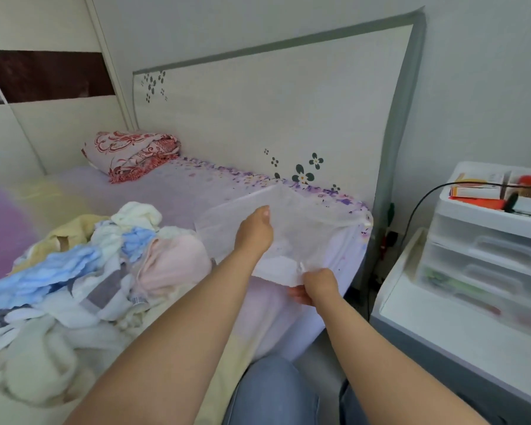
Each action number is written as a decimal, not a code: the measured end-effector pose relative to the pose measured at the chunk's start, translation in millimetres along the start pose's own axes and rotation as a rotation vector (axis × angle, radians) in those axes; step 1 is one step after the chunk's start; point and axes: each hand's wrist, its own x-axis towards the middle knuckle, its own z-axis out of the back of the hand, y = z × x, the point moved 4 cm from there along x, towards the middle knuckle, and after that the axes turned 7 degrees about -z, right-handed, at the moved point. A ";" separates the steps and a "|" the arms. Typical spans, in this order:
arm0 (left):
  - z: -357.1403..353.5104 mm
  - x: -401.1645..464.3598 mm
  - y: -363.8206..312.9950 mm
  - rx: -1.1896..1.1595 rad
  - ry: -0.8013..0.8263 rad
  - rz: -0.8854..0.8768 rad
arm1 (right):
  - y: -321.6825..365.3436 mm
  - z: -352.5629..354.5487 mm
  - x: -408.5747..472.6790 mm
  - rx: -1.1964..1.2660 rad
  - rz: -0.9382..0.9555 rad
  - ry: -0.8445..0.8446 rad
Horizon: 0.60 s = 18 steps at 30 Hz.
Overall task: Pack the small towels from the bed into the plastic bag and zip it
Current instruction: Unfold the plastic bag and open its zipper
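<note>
Above the bed [178,191], both hands' fingers [298,294] pinch the plastic bag [304,222] (empty).

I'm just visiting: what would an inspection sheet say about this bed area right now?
Surface: bed with a lilac flowered sheet.
Job's things: clear plastic bag held above the bed, apparently empty; towel pile loose on the bed to the left.
Clutter: folded red-patterned blanket near the headboard.
Grips: left hand holds the bag's left side; right hand pinches its near edge.
Cables: black cable running to the drawer unit.
Surroundings: headboard with flower decals; plastic drawer unit on a white stand, right.
</note>
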 end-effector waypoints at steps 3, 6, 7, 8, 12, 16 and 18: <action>26.6 13.2 7.0 -0.493 -0.363 0.182 | -45.6 6.3 8.0 -0.076 -0.177 0.039; 45.3 10.9 -8.1 -0.717 -0.615 0.144 | -55.3 4.0 12.0 -0.160 -0.170 0.085; 46.3 8.3 -13.8 -0.723 -0.631 0.083 | -51.7 3.1 14.7 -0.177 -0.128 0.060; 45.8 5.2 -17.6 -0.661 -0.616 -0.003 | -47.0 3.4 19.7 -0.202 -0.051 -0.011; 25.0 -2.1 -8.6 -0.170 -0.340 -0.307 | -11.3 10.6 -1.2 -0.353 0.424 -0.399; 4.5 -13.6 11.3 -0.016 -0.157 -0.519 | 10.4 13.4 16.2 -0.411 0.350 -0.388; 2.7 -12.7 24.4 -0.044 -0.199 -0.559 | 8.0 15.0 30.1 -0.143 0.199 -0.275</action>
